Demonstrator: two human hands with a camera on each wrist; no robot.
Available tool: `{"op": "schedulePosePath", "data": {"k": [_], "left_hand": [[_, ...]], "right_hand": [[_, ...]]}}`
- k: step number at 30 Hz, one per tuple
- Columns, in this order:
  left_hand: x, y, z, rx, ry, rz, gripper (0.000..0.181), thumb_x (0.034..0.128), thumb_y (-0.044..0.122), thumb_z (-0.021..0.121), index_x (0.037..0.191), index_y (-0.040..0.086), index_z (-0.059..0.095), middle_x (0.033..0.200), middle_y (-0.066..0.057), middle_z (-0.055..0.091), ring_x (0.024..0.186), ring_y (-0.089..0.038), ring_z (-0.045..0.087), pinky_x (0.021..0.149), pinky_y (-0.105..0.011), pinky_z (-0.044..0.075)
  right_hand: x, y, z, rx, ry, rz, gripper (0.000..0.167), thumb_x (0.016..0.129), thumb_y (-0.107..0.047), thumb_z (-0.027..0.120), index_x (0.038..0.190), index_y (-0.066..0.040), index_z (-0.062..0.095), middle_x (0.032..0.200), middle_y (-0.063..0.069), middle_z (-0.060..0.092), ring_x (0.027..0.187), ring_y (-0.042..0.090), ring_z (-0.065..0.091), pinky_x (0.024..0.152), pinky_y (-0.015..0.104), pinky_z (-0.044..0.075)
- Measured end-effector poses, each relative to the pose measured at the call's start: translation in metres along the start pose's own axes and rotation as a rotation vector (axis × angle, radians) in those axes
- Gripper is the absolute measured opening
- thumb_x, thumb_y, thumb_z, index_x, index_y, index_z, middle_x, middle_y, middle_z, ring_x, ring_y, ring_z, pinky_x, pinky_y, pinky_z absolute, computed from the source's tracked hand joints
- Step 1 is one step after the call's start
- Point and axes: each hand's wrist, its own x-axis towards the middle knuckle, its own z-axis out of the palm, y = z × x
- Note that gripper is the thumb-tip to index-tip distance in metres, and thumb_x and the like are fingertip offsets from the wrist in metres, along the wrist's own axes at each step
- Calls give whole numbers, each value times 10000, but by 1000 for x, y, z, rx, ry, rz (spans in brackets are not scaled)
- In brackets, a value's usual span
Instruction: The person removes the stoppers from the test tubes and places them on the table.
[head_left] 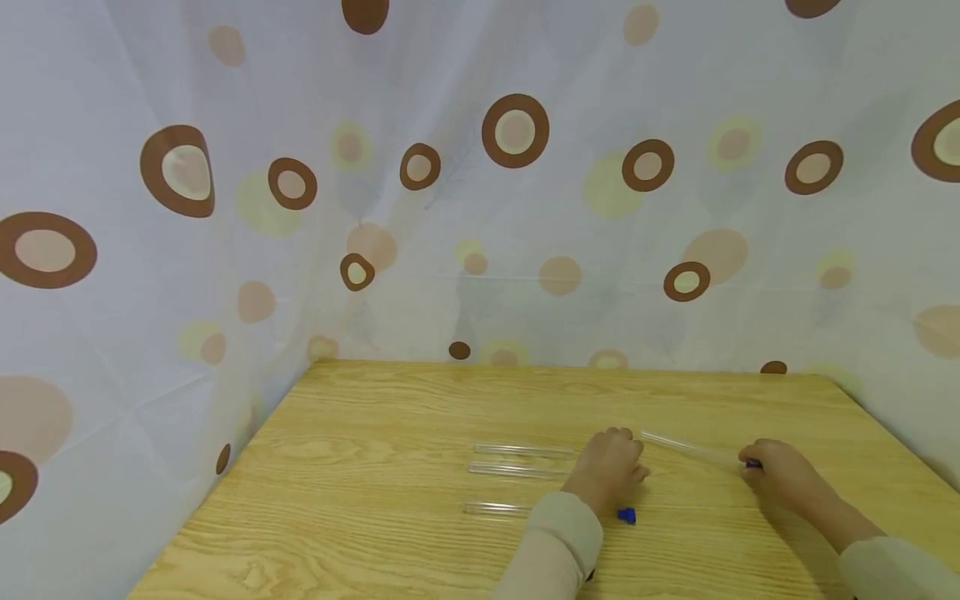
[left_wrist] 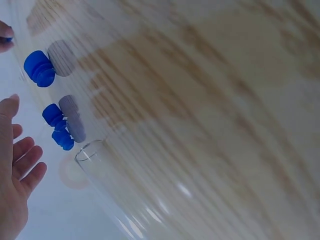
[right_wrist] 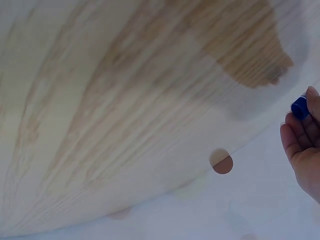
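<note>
My right hand (head_left: 787, 477) pinches a small blue stopper (right_wrist: 300, 107) between thumb and fingers. A clear glass tube (head_left: 686, 446) extends leftward from this stopper in the head view; whether the stopper sits inside its end is too small to tell. My left hand (head_left: 611, 468) is over the right ends of the clear tubes on the table, its fingers loosely bent and grasping nothing in the left wrist view. Beside its wrist lies a loose blue stopper (head_left: 627, 516). The left wrist view shows several blue stoppers (left_wrist: 40, 68) near an open tube mouth (left_wrist: 91, 151).
Three clear tubes, the back one (head_left: 517, 450), the middle one (head_left: 510, 470) and the front one (head_left: 497, 508), lie roughly parallel on the wooden table (head_left: 337, 467). A white curtain with brown circles (head_left: 450, 217) surrounds the table's back and sides.
</note>
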Motion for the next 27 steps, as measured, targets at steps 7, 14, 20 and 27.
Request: {"op": "schedulePosePath", "data": {"k": [7,14,20,27], "left_hand": [[-2,-4,0,-24,15,7,278,926,477,494,1099,302,623,1006,147,605,923,-5,573,821,-111,478],[-3,-4,0,-15,28,-18,313,924,483,492,1165,304,582,1140,159,579,1060,-3,545,921,-124,450],[-2,-4,3,-1,52,-18,346,925,493,481,1208,311,561,1182,165,565,1099,1,532,940,-125,441],[-2,-5,5,-4,48,-18,356,923,486,488,1223,307,559,1186,157,567,1095,-3,537,938,-121,444]], "right_hand": [[1,-5,-4,42,-42,12,216,794,37,639,650,-77,525,653,-33,404,591,17,286,497,178,257],[-1,-3,-7,53,-48,19,81,792,17,647,865,47,665,769,30,590,642,19,392,513,195,378],[-3,-2,-5,50,-56,16,149,779,6,668,906,85,663,799,61,616,674,54,491,541,220,461],[-6,-6,-6,86,-60,-1,140,788,16,654,908,87,661,771,26,575,640,7,352,506,188,342]]}}
